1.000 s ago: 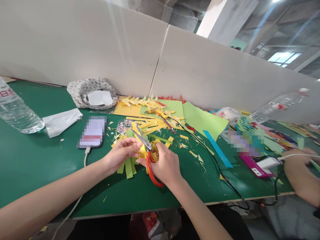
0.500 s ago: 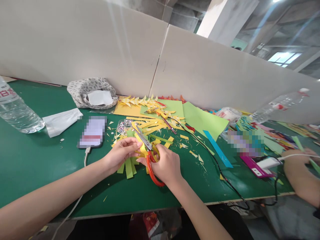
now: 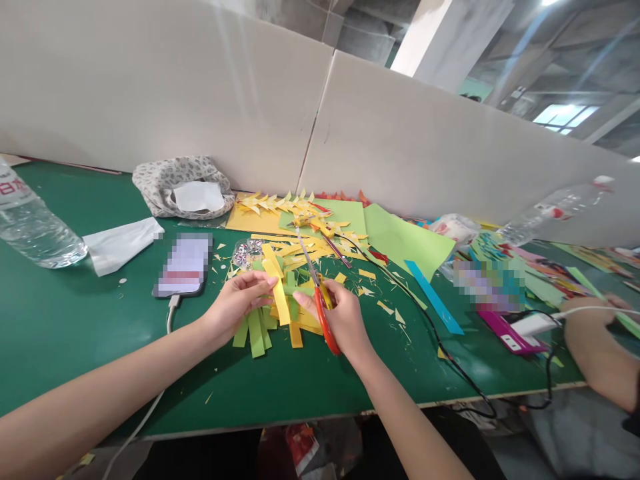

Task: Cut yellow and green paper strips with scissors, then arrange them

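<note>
My left hand [image 3: 246,295] pinches a yellow paper strip [image 3: 281,303] between thumb and fingers, over the table. In my right hand [image 3: 340,313] are orange-handled scissors [image 3: 323,310], blades pointing up and away, apart from the strip. A small yellow piece shows inside my right hand by the handle; I cannot make out what it is. Green paper strips [image 3: 257,333] and further yellow strips lie in a pile beneath both hands. Behind them rest a yellow glue gun [image 3: 313,223] and a row of pointed yellow paper pieces [image 3: 273,203].
A charging phone [image 3: 185,263], a water bottle [image 3: 37,223] and a cloth pouch [image 3: 183,187] stand left. Green sheets [image 3: 410,237], a blue strip [image 3: 434,297], a black cord [image 3: 440,340] and a magenta power bank [image 3: 510,333] lie right. Another person's arm [image 3: 600,347] rests at the far right.
The scissors have moved right, away from the yellow strip, and turned more upright. The strip in my left hand now hangs in plain view, tilted.
</note>
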### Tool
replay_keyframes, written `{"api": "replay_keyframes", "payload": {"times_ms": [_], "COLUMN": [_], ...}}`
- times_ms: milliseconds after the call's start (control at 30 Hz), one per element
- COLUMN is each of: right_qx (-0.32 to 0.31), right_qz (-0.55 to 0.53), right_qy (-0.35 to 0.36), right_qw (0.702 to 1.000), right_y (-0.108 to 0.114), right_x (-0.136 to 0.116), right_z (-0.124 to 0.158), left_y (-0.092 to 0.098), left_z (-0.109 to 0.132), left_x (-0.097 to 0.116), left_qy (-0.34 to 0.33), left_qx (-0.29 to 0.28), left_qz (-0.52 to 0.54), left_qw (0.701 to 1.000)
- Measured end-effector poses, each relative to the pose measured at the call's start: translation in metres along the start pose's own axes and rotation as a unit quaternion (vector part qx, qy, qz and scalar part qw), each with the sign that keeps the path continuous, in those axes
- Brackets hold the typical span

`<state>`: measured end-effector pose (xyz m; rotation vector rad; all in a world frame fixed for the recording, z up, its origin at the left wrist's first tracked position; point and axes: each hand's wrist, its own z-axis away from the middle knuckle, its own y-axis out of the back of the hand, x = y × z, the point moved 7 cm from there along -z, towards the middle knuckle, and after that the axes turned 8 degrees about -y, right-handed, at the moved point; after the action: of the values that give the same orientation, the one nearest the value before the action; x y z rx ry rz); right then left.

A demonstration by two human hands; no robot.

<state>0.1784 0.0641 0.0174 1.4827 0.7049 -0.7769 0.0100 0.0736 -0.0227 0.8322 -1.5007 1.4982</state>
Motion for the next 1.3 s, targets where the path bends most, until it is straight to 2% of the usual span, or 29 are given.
{"api": "replay_keyframes", "payload": {"times_ms": [100,167,333,567,667,767,833,933,1033,1300], "right_qx": [-0.108,-0.15,-0.144,-0.124,-0.088,-0.014,0.039,0.087,0.088,0.074], "right_qz": [-0.129,-0.174,-0.192,-0.19,-0.126,0.031,0.136,0.231,0.274,0.282], "right_qy": [-0.041,-0.056,-0.058,-0.039,-0.022,0.012,0.061,0.146,0.175,0.179], "right_qw": [0.985,0.972,0.969,0.973,0.988,0.999,0.988,0.958,0.942,0.94], "right_y": [-0.02,-0.03,-0.032,-0.027,-0.023,-0.013,-0.007,-0.006,-0.011,-0.016], "right_x": [0.001,-0.001,-0.002,-0.004,-0.004,-0.007,-0.013,-0.022,-0.022,-0.019], "right_z": [0.003,0.007,0.009,0.006,0.006,0.007,0.009,0.013,0.014,0.015], "left_y": [-0.001,-0.001,-0.003,-0.015,-0.012,-0.006,-0.003,-0.002,-0.001,0.002], "left_z": [0.0,0.001,0.002,0.008,0.007,0.004,0.002,0.001,0.001,0.0], "left_x": [-0.002,-0.003,-0.001,-0.007,-0.006,-0.003,-0.001,0.004,0.008,0.001], "left_qy": [-0.008,-0.013,-0.003,0.045,0.023,0.003,-0.003,-0.018,-0.035,-0.022], "left_qx": [-0.004,-0.004,-0.009,-0.078,-0.071,-0.037,-0.018,-0.007,0.0,0.001], "left_qz": [-0.011,-0.015,-0.01,-0.039,-0.038,-0.016,0.002,0.017,0.021,0.031], "left_qw": [1.0,1.0,1.0,0.995,0.996,0.999,1.0,1.0,0.999,0.999]}}
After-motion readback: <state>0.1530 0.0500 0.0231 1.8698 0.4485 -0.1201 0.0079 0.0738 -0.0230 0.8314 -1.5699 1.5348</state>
